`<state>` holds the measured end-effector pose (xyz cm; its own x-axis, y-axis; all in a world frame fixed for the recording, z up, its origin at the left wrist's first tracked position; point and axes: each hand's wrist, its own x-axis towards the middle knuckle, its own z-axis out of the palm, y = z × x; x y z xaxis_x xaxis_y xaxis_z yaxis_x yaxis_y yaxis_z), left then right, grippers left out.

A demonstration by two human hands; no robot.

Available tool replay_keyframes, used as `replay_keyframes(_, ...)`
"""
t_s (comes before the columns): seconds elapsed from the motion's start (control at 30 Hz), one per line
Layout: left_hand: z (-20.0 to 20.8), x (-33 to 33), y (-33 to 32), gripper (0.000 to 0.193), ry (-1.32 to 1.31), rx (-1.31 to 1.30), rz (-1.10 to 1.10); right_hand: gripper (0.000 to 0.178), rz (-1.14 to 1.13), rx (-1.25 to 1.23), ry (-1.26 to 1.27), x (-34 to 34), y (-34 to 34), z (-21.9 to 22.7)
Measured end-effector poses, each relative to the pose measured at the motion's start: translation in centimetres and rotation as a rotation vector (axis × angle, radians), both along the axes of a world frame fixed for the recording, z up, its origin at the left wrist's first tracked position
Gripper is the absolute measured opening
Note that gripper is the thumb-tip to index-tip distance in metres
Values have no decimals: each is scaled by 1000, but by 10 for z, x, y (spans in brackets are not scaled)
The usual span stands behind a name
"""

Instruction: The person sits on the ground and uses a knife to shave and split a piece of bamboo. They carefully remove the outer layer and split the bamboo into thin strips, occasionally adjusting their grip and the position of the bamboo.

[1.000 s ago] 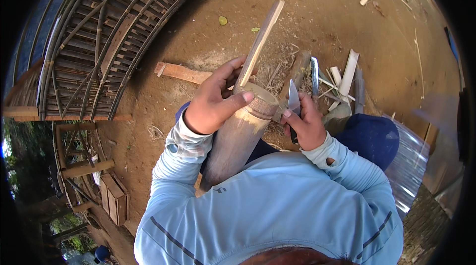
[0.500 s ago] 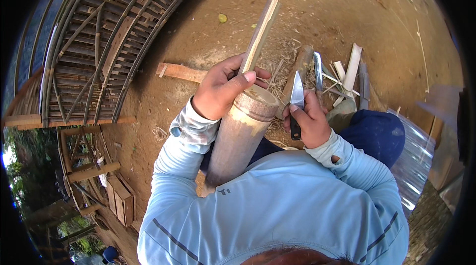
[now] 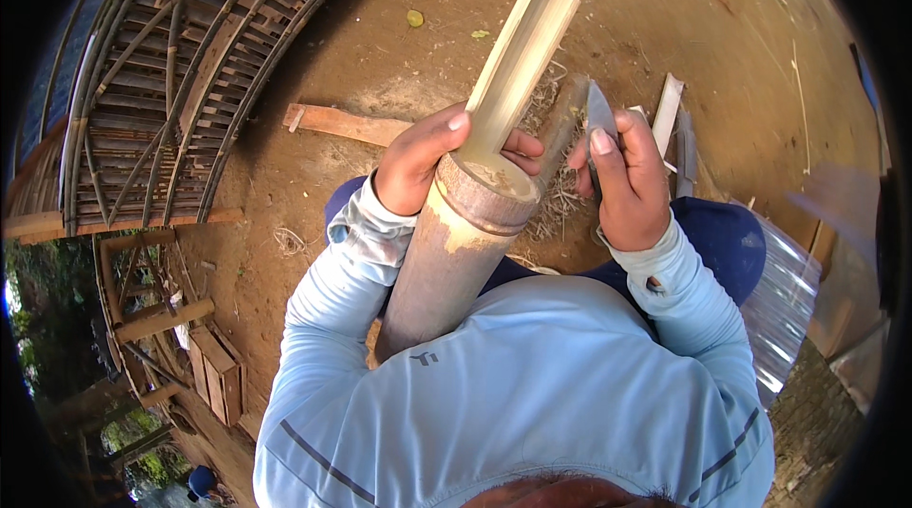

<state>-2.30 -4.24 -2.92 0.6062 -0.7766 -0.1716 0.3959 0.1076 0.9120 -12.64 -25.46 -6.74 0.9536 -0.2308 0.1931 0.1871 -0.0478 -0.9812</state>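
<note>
A thick bamboo tube (image 3: 439, 271) leans between my legs, its top end tilted away from me. From its rim rises a tall split bamboo strip (image 3: 522, 62), with its pale hollow inner face showing. Whether strip and tube are one piece I cannot tell. My left hand (image 3: 418, 161) is closed around the strip's foot, thumb on the near edge and fingertips showing at the far side. To the right, apart from the bamboo, my right hand (image 3: 634, 187) grips a small knife (image 3: 599, 114), blade pointing up. Its handle is mostly hidden by the fingers.
A flat brown wooden piece (image 3: 351, 124) lies on the dirt ground beyond my left hand. Shavings (image 3: 560, 209) and split bamboo pieces (image 3: 668, 114) are scattered beyond my right hand. A slatted bamboo bench (image 3: 180, 81) stands at the left, a clear plastic sheet (image 3: 784, 290) at the right.
The bamboo strip has turned, so its hollow inner face now shows instead of its narrow edge. My right hand has moved up and right with the knife, covering the larger blade behind it.
</note>
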Motion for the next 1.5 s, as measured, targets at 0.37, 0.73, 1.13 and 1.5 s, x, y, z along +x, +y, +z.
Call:
replay_keyframes(0.37, -24, -21, 48, 136, 50, -49, -149, 17, -13, -663, -104, 35, 10, 40)
replay_keyframes(0.73, -26, -9, 57, 130, 128, -46, -167, 13, -83, -860, -216, 72, 18, 58)
replay_keyframes(1.13, -27, -6, 62, 119, 78, -27, -177, 12, -76, -906, -216, 87, 25, 62)
replay_keyframes(1.5, -24, -10, 58, 129, 67, 12, -130, 20, -16, -964, -146, 77, 32, 62)
